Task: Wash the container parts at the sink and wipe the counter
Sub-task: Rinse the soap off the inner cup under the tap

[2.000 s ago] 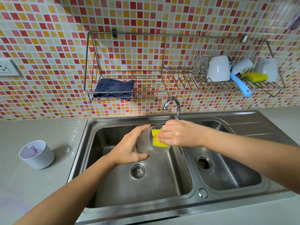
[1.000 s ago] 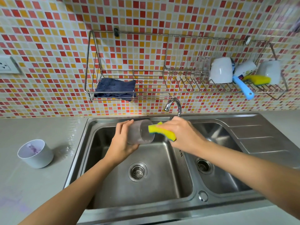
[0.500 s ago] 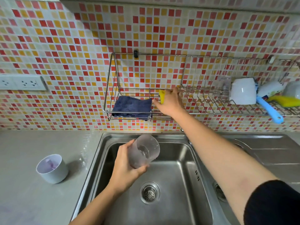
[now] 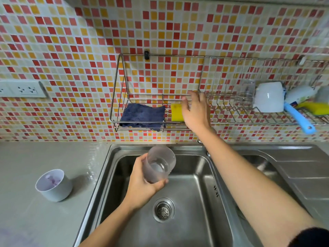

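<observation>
My left hand (image 4: 142,184) grips a clear plastic container (image 4: 159,166) over the left basin of the steel sink (image 4: 185,225), its mouth tilted up and away. My right hand (image 4: 195,111) is raised at the wall rack (image 4: 121,81), fingers spread, just right of a yellow sponge (image 4: 176,112) that lies on the rack shelf; the hand holds nothing. A dark blue cloth (image 4: 142,115) lies left of the sponge. A white cup-shaped container part (image 4: 53,185) with purple residue inside stands on the grey counter (image 4: 35,220) left of the sink.
The right end of the rack holds a clear glass (image 4: 247,90), a white cup (image 4: 269,97), a blue-handled brush (image 4: 299,117) and another yellow sponge (image 4: 318,107). A second basin and drainboard (image 4: 299,172) lie to the right. A wall socket (image 4: 23,89) sits at the left.
My right hand took the sponge out of the container, carried it up to the rack and let it go there. The left hand kept hold of the container.
</observation>
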Tool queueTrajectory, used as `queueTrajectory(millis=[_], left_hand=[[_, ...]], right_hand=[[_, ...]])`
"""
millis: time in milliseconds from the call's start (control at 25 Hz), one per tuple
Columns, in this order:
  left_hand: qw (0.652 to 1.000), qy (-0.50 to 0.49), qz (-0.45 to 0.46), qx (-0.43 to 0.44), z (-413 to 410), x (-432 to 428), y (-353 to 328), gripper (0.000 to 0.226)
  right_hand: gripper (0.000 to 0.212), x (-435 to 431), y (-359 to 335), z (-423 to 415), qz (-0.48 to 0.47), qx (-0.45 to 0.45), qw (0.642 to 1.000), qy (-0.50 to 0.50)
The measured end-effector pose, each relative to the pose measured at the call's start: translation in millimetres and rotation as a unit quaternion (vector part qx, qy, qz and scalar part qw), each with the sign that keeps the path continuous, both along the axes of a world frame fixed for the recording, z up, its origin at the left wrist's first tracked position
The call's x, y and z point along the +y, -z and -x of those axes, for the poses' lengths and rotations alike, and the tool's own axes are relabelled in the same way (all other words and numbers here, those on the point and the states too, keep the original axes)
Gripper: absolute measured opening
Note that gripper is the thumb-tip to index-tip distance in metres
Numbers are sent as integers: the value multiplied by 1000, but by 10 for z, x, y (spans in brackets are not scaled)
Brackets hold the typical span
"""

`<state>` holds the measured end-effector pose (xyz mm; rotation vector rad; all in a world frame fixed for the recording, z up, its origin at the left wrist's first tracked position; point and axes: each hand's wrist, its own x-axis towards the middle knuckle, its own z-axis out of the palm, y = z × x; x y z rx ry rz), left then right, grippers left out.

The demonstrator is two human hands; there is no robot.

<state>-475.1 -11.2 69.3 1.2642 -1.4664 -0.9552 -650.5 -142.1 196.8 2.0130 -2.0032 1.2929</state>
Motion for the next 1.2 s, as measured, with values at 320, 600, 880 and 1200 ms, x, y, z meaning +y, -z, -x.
queueTrajectory(millis=[320, 600, 880, 1200], left_hand=[[974, 83, -147, 149, 518, -9, 206, 74], [965, 61, -196, 166, 706, -185, 355, 73], [982, 39, -176, 61, 656, -293, 576, 75], [986, 68, -152, 22, 801, -446, 584, 81]], right_hand=[[17, 798, 1640, 1004, 97, -200, 964, 146], [86, 142, 2042, 1515, -335, -47, 940, 53], [85, 65, 2385, 1319, -395, 216, 888, -94], [75, 284, 2578, 1382, -424, 230, 871, -92]])
